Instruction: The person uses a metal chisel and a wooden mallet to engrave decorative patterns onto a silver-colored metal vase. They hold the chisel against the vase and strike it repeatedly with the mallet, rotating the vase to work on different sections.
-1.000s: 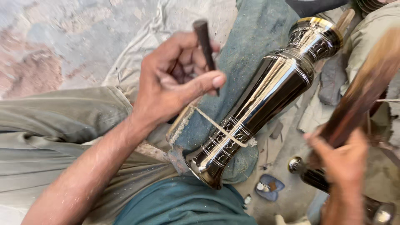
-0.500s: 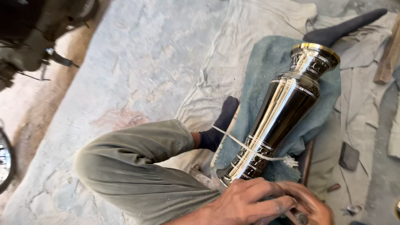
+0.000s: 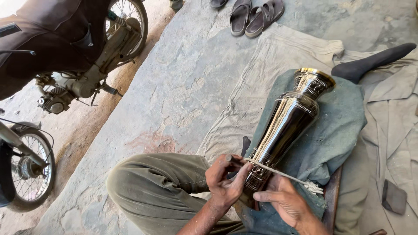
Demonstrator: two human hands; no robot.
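A polished metal vase (image 3: 287, 126) is seen lying tilted on a blue-green cloth (image 3: 335, 126), its gold-rimmed mouth pointed away toward the upper right and its narrow foot held at the worker's lap. A pale cord (image 3: 278, 172) is wound across the lower band of the vase and ends in a frayed tuft at the right. The left hand (image 3: 226, 182) is closed around a short dark tool (image 3: 233, 159) pressed against the foot of the vase, where the cord begins. The right hand (image 3: 285, 200) is laid against the underside of the foot, fingers partly spread and touching both metal and cord; whether anything is gripped by it cannot be told. The cloth is spread over a larger pale sheet (image 3: 270, 82) on the stone floor (image 3: 183, 78). An olive-trousered knee (image 3: 152, 187) is bent at the lower left, and a dark-socked foot (image 3: 370, 61) is stretched beyond the vase's mouth. A small dark block (image 3: 394, 196) is left on the sheet at the right. Sandals (image 3: 254, 15) are set at the sheet's far edge, and a motorbike (image 3: 78, 56) is parked at the upper left.
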